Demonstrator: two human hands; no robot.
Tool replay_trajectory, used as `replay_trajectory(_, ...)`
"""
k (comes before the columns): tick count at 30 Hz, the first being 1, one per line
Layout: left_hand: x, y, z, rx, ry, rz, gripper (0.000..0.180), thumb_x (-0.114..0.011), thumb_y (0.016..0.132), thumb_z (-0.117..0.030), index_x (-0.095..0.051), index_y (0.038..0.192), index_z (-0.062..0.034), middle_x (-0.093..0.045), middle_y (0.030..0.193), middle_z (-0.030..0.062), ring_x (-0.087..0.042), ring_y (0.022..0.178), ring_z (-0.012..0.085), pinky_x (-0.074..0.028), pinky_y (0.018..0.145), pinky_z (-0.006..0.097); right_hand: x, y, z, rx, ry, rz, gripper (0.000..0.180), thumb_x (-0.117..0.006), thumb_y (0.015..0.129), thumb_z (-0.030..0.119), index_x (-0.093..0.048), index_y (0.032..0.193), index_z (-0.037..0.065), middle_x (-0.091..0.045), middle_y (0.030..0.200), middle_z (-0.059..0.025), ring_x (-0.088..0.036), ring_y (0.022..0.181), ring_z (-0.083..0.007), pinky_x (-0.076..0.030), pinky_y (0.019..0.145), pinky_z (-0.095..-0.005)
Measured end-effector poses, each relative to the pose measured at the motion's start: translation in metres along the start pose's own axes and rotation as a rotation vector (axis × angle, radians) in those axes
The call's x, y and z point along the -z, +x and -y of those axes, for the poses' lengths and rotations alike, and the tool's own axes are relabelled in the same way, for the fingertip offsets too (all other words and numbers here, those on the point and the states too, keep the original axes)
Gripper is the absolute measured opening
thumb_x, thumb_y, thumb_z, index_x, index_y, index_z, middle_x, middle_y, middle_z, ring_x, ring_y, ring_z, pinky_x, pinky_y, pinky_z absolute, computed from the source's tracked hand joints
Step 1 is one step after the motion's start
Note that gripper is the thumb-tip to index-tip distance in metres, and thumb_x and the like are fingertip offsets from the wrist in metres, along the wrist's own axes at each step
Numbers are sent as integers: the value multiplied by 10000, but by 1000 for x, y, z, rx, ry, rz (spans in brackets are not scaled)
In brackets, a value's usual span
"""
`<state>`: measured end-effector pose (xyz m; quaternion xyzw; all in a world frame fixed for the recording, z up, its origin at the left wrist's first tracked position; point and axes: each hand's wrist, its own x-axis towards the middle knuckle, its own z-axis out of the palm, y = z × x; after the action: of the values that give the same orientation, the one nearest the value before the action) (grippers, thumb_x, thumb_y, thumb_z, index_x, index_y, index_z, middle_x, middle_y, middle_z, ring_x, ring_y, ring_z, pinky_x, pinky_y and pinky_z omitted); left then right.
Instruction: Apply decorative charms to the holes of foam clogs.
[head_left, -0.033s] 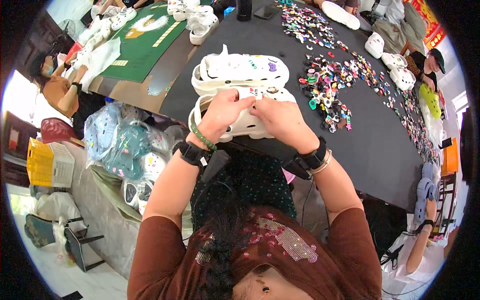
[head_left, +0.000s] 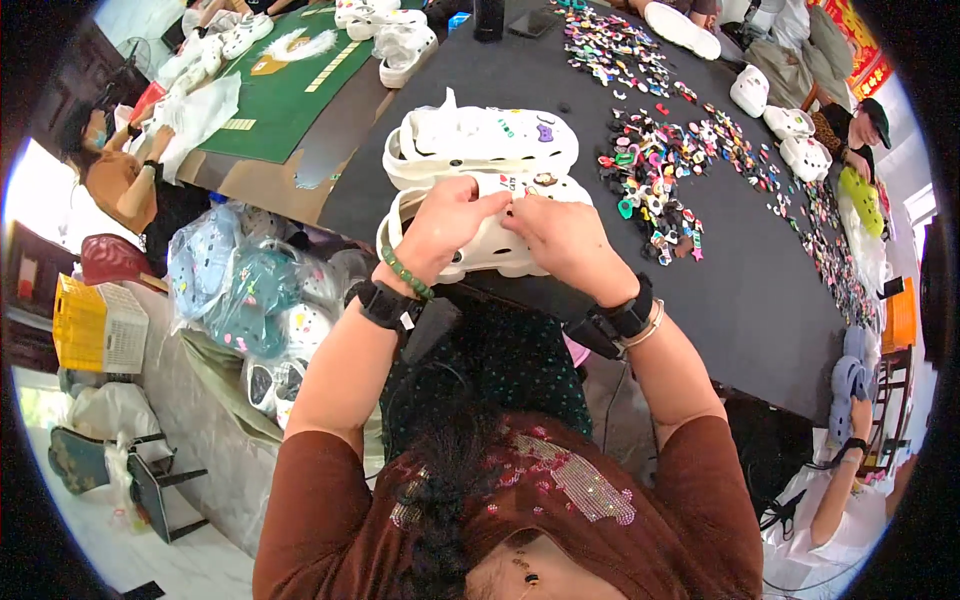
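A white clog point(head_left: 487, 257) with small charms on its upper lies at the near edge of the black table. My left hand point(head_left: 447, 225) is closed on its upper from the left, with the thumb reaching inward. My right hand point(head_left: 568, 240) is closed on the same upper from the right, thumb and fingertips pressed near the left thumb. Anything small pinched between the fingertips is hidden. Just beyond sits the matching white clog point(head_left: 480, 135), with a purple bow-shaped charm point(head_left: 545, 134) and green charms on it.
Loose colourful charms point(head_left: 655, 180) are spread over the table point(head_left: 740, 300) to the right. A phone point(head_left: 533, 24) and a dark cup point(head_left: 489, 20) stand at the back. Bagged clogs point(head_left: 240, 290) are piled at the left. Co-workers sit on both sides, and more clogs point(head_left: 800, 150) lie at the far right.
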<state>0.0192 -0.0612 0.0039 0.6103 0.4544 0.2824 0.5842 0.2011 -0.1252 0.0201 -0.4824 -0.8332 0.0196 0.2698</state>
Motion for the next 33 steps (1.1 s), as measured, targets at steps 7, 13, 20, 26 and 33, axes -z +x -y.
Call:
replay_trajectory(7,-4,-6,-6,-38,-89,6,243,-655,928,-169,-677,1044,43,-689,966,56,-608,842,100,-495,748,267,-3,1,-7,-92,160,-2,265,-556,948,317,-635,831,93,-662,760,-139,-645,714,-361,-500,623,-466)
replay_trajectory(13,-5,-3,-3,-59,-38,-38,260,-655,928,-167,-670,1077,45,-692,972,60,-608,845,105,-495,759,277,-3,3,-8,-159,292,77,251,-545,954,306,-632,857,92,-664,772,-149,-642,711,-368,-501,630,-473)
replay_trajectory(20,-6,-4,3,-44,-17,-74,253,-671,915,-166,-682,1044,51,-703,963,62,-609,809,104,-493,737,277,-4,-5,4,134,-45,-22,199,-570,944,233,-580,829,71,-611,684,-133,-636,639,-316,-498,527,-436)
replay_trajectory(26,-13,-10,-20,-50,222,-147,234,-681,895,-173,-685,957,52,-692,862,61,-589,748,108,-484,665,298,-19,-5,-2,-122,129,-187,283,-581,943,248,-568,734,57,-579,630,-153,-613,590,-344,-474,516,-440)
replay_trajectory(33,-6,0,3,-123,70,-132,266,-707,872,-199,-687,942,57,-688,820,78,-581,728,109,-475,639,295,-1,12,-3,-298,351,97,295,-577,941,256,-559,729,53,-584,626,-157,-609,590,-354,-474,545,-461)
